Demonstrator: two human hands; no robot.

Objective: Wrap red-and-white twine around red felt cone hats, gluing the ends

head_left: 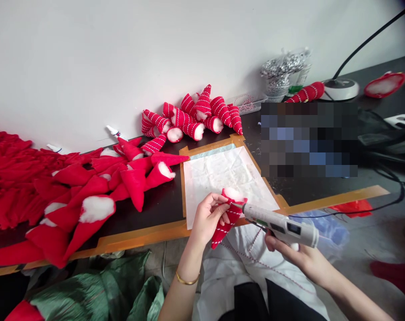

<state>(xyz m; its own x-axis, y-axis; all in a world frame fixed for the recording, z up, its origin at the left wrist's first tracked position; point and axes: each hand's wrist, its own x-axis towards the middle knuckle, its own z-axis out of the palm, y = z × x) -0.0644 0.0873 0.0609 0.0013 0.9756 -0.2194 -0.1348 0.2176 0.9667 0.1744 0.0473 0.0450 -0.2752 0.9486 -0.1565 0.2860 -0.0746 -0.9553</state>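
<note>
The left hand (207, 218) grips a red striped cone hat (226, 225) with white fluff, just over a white paper sheet (222, 178). The right hand (299, 258) grips a hot glue gun (279, 225), its tip right by the hat. More red hats (189, 117) lie past the hands on the tabletop (149, 218).

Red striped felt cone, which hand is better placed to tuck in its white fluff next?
Probably the left hand: its fingers grip the red striped felt cone right beside the white fluff. The right hand is occupied holding the hot glue gun.
</note>
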